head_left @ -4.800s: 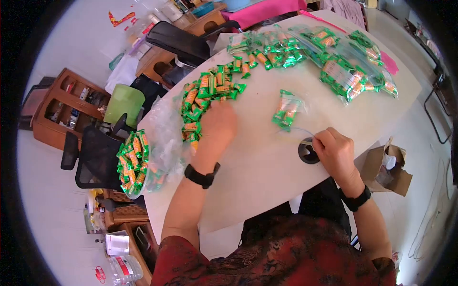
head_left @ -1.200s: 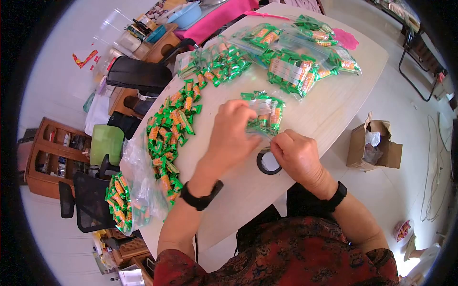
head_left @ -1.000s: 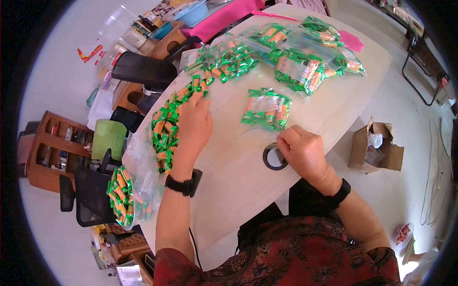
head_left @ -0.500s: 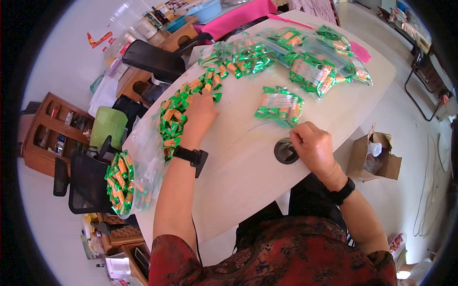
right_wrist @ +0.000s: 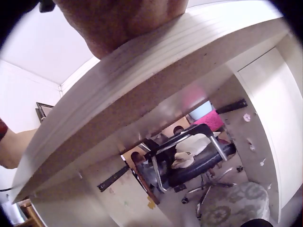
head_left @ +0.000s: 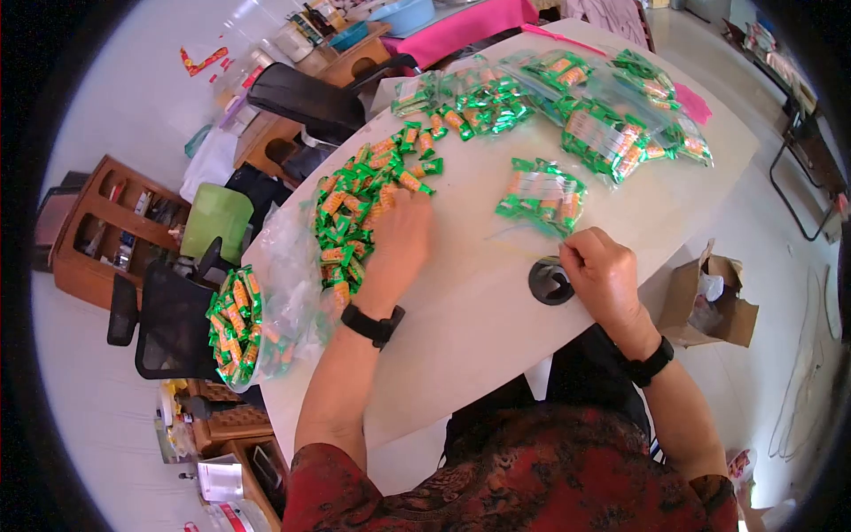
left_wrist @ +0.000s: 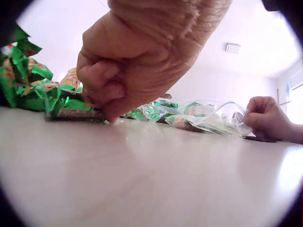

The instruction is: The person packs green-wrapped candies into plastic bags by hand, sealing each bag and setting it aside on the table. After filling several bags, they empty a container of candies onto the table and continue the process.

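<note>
Green-and-orange snack packets point(head_left: 341, 208) lie in a long heap on the left of the white table. My left hand point(head_left: 403, 244) is at the heap's inner edge. In the left wrist view its curled fingers point(left_wrist: 102, 78) pinch the end of a packet point(left_wrist: 75, 113) low on the tabletop. With thumb and fingers my right hand point(head_left: 607, 275) grips the near edge of a clear bag point(head_left: 542, 193) lying flat with several packets inside. A black ring-shaped object point(head_left: 550, 282) lies beside that hand. The right wrist view shows only part of the hand point(right_wrist: 128, 21) above the table edge.
Several filled clear bags point(head_left: 603, 137) lie along the far side of the table point(head_left: 461, 346). At the left corner are crumpled clear plastic point(head_left: 292, 266) and a container of packets point(head_left: 238, 328). A cardboard box point(head_left: 709, 297) stands on the floor at right.
My left hand has gone from the flat bag to the heap and now lies nearer its inner edge. The right hand has kept its grip on the bag. The head view has shifted.
</note>
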A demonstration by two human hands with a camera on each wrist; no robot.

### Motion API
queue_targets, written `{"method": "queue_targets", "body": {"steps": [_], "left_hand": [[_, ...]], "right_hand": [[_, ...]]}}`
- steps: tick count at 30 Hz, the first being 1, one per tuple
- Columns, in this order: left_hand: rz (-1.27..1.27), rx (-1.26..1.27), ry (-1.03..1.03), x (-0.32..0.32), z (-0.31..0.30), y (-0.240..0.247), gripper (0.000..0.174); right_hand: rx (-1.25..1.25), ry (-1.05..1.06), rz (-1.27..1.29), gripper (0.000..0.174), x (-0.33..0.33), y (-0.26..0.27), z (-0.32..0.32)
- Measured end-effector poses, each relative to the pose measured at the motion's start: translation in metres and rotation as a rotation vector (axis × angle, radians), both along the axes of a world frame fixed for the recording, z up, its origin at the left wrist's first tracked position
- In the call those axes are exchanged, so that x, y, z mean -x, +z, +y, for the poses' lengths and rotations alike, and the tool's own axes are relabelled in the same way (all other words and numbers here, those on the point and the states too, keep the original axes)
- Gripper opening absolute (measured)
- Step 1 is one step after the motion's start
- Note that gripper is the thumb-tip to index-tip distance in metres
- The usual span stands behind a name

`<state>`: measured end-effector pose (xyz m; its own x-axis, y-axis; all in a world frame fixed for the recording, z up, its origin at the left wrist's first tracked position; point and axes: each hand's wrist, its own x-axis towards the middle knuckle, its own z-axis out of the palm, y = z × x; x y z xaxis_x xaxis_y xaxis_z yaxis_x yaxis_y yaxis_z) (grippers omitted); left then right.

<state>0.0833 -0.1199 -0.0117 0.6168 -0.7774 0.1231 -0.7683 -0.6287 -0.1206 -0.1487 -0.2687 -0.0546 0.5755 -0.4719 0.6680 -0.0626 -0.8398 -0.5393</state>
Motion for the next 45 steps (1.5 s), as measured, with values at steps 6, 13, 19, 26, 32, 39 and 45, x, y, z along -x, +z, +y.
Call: {"method": "queue_targets", "body": {"steps": [6,13,19,26,32,39,45], "left_hand": [[-0.007,0.362,-0.295,0.044,0.012,0.025,0.025],[0.323,0.606,-0.615,0.097,0.023,0.039,0.021],[0.331,0.500,-0.689,0.111,0.012,0.023,0.018],[0.243,0.527,-0.800,0.136,0.029,0.040,0.020],[0.311,0.452,-0.779,0.124,0.017,0.028,0.019],[0.085,0.403,-0.927,0.104,-0.017,0.013,0.010],[-0.276,0.401,-0.925,0.089,-0.042,0.008,0.010]], "right_hand": [[0.002,-0.014,0.021,0.014,0.000,-0.001,-0.001],[-0.034,-0.030,0.014,0.013,0.000,0.000,0.000],[-0.106,-0.042,-0.008,0.012,0.000,0.001,0.000],[-0.221,-0.047,-0.070,0.010,0.000,0.002,-0.002],[-0.273,-0.016,-0.061,0.009,-0.001,0.002,-0.001],[-0.194,0.019,-0.074,0.010,0.000,0.002,-0.001],[-0.150,0.032,-0.050,0.010,0.000,0.001,-0.002]]}}
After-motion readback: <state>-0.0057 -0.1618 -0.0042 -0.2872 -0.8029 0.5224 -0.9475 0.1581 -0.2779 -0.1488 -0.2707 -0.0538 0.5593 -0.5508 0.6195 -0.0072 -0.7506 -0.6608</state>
